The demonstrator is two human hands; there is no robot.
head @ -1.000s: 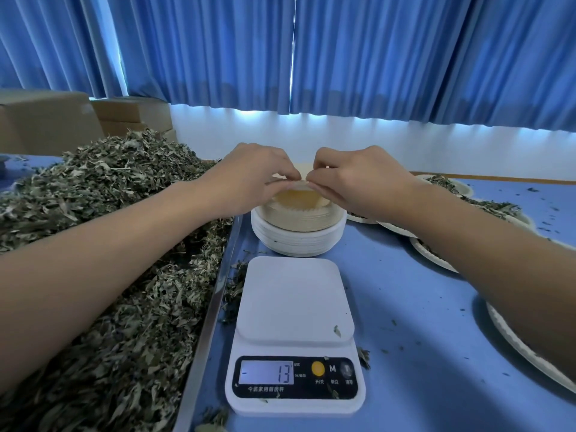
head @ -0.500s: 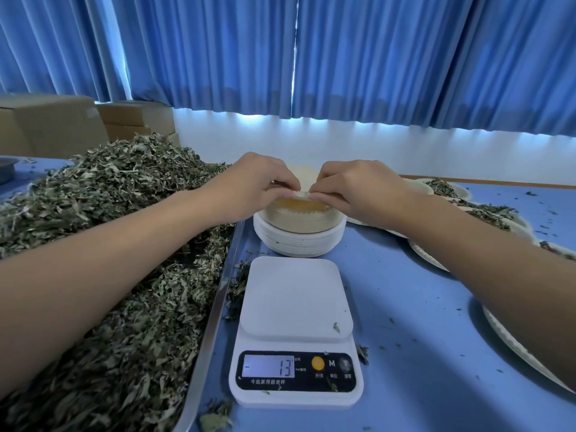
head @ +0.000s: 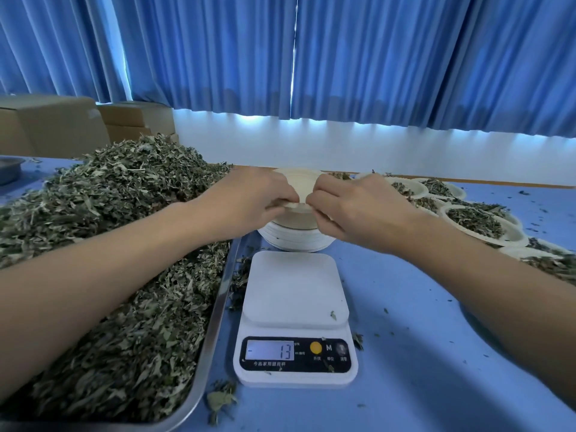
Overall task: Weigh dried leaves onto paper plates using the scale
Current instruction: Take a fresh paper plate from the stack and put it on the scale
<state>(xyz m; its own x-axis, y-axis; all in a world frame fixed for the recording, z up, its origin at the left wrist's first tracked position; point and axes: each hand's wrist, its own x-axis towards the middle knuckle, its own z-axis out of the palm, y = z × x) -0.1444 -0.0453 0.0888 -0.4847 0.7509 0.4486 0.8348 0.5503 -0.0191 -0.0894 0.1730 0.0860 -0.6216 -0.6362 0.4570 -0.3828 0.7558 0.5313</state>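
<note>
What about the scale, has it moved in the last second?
No. The scale sits right in front of the plate stack, same gap as before.

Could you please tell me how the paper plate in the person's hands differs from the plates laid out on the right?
The held plate tilts up above the stack, its near edge pinched by the left hand and right hand; the right-side plates rest on the table. The held plate shows no leaves; the right-side plates carry dried leaves. Both are pale paper plates.
</note>
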